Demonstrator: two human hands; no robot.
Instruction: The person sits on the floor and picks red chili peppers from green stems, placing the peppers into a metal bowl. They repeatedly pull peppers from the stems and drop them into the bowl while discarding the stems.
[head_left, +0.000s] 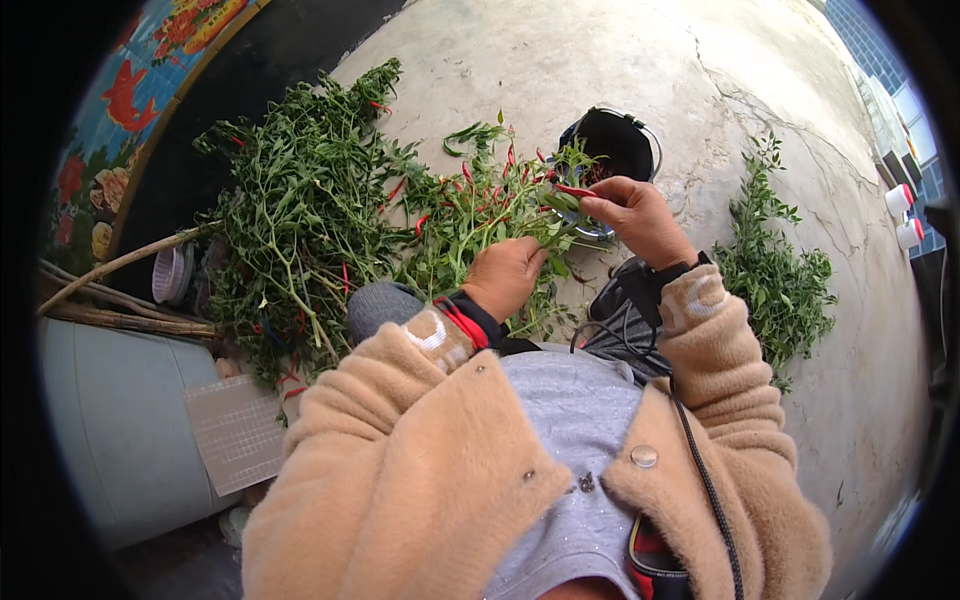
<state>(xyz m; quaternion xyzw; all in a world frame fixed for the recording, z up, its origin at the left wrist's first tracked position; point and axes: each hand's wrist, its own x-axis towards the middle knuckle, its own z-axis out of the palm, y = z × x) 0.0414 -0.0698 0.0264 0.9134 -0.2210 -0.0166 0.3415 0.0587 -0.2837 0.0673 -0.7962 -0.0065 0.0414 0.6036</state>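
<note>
My left hand (504, 276) grips the stems of a chili pepper plant (480, 217) that bears several red chilies and lies over the ground before me. Between the thumb and fingers of my right hand (637, 217) is a red chili pepper (576, 191), held beside the plant's leafy tip. Just beyond that hand stands a dark-lined bucket (619, 139) with a metal handle; dark red chilies show low inside it, partly hidden by leaves and my hand.
A large heap of chili plants (300, 195) lies at the left, near wooden poles (120, 266) and a pale blue cabinet-like object (120, 420). More cut plants (784, 277) lie on the concrete at the right. Two white containers with red lids (904, 217) stand at the far right.
</note>
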